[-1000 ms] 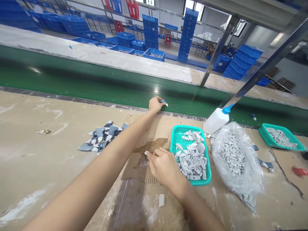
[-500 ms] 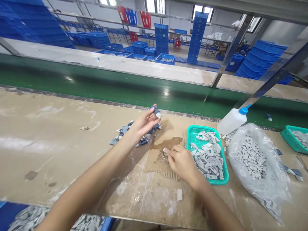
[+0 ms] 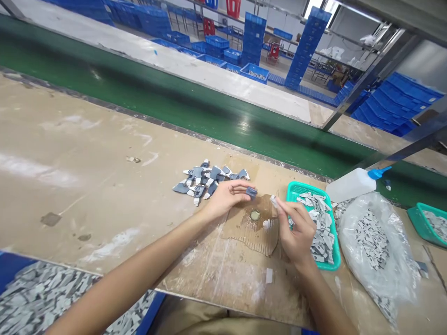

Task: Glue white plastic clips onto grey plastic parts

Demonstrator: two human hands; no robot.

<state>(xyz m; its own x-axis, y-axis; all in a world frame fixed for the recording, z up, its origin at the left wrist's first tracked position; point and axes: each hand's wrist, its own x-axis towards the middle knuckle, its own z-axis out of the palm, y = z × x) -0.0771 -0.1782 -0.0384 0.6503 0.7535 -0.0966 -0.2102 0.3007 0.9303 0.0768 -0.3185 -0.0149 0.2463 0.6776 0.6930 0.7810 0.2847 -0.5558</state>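
Observation:
My left hand point(image 3: 226, 197) pinches a dark blue-grey piece point(image 3: 251, 192) above a torn cardboard patch point(image 3: 260, 239). Between the thumb and fingers of my right hand point(image 3: 296, 228) is a small white piece point(image 3: 273, 201), held a short way right of the dark one, not touching it. On the cardboard below them lie a small round cap point(image 3: 254, 215) and a white bit point(image 3: 267, 224). A cluster of joined blue-grey and white pieces point(image 3: 199, 174) rests behind my left hand. The green basket point(image 3: 337, 253) of light grey pieces stands just right of my right hand.
Right of the basket are a white squeeze bottle point(image 3: 352, 186) with a blue nozzle, lying tilted, a clear plastic bag point(image 3: 398, 260) of grey pieces and a second green basket point(image 3: 415, 218). A blue bin point(image 3: 152, 314) of pieces is below the front edge. A green strip point(image 3: 209, 111) runs behind.
My left hand has come down towards my right with the dark piece. My right hand has lifted off the round cap, holding the white piece. The view has tilted and shifted.

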